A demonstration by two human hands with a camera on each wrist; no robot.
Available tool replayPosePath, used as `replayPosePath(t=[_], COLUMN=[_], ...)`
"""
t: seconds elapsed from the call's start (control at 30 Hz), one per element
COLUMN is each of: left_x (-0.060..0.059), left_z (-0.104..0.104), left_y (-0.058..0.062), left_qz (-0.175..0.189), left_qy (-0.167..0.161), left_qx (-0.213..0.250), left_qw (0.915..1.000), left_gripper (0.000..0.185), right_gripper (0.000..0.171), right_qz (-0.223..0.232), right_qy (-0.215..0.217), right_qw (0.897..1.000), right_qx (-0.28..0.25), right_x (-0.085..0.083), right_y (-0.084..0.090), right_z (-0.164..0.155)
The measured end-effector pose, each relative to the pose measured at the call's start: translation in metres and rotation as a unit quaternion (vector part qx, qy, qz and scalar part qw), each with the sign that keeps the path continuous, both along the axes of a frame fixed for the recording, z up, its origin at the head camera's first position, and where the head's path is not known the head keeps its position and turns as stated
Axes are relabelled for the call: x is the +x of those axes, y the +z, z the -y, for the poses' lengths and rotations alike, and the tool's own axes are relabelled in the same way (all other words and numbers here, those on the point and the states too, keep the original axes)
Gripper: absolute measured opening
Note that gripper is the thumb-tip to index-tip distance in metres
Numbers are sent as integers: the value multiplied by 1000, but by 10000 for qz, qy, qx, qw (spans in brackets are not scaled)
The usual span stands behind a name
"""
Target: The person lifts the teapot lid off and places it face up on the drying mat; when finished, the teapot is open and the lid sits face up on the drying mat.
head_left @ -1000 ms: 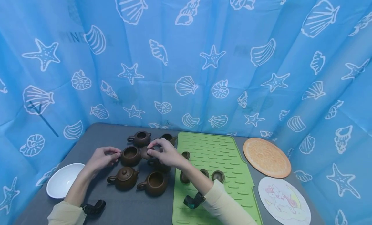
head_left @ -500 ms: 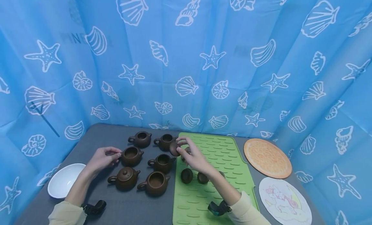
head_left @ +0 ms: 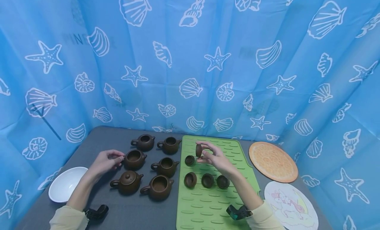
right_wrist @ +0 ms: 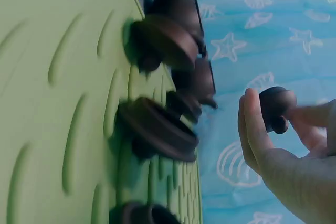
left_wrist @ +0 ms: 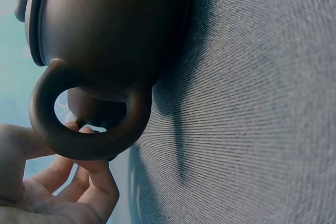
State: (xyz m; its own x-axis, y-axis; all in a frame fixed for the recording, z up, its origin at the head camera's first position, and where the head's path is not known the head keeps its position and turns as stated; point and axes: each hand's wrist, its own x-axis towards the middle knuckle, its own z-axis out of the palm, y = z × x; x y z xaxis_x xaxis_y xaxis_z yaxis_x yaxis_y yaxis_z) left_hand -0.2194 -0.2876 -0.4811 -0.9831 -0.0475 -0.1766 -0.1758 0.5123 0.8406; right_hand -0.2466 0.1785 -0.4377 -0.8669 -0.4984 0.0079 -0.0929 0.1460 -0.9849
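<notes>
My left hand [head_left: 104,162] pinches the handle of a lidless brown teapot [head_left: 134,159] standing on the grey table. In the left wrist view, those fingers [left_wrist: 97,184] show behind the handle of a nearer, lidded teapot [left_wrist: 110,30]. Over the green mat [head_left: 202,205], my right hand [head_left: 219,160] holds a brown teapot lid [head_left: 199,150] raised on its edge between thumb and fingers; its knob shows in the right wrist view [right_wrist: 281,125]. Several other lids, such as one at the mat's left side [head_left: 189,160], lie upside down below it.
Around the held teapot stand several others: lidless ones [head_left: 158,187] and one with its lid on [head_left: 127,183]. A white bowl [head_left: 53,188] is at the left edge. Right of the mat lie an orange round pad [head_left: 273,161] and a white round one with a drawing [head_left: 291,203].
My right hand has carried the lid from beside the held teapot rightward over the green mat, turning it onto its edge. My left hand has stayed at the teapot's handle.
</notes>
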Motion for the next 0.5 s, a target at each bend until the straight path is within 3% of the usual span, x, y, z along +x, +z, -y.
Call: replayPosePath(t=[0.23, 0.5], left_x=[0, -2], left_z=[1, 1], left_y=[-3, -4], left_qz=[-22, 2], left_qy=[-2, 72], left_qx=[-25, -69], left_qw=[10000, 10000], left_gripper=[31, 31], right_gripper=[61, 65], right_qz=[-212, -42], right_qy=[-217, 194], right_qw=[9988, 9962], right_qx=[397, 844], right_x=[-8, -19], right_y=[-9, -15], right_z=[-15, -32])
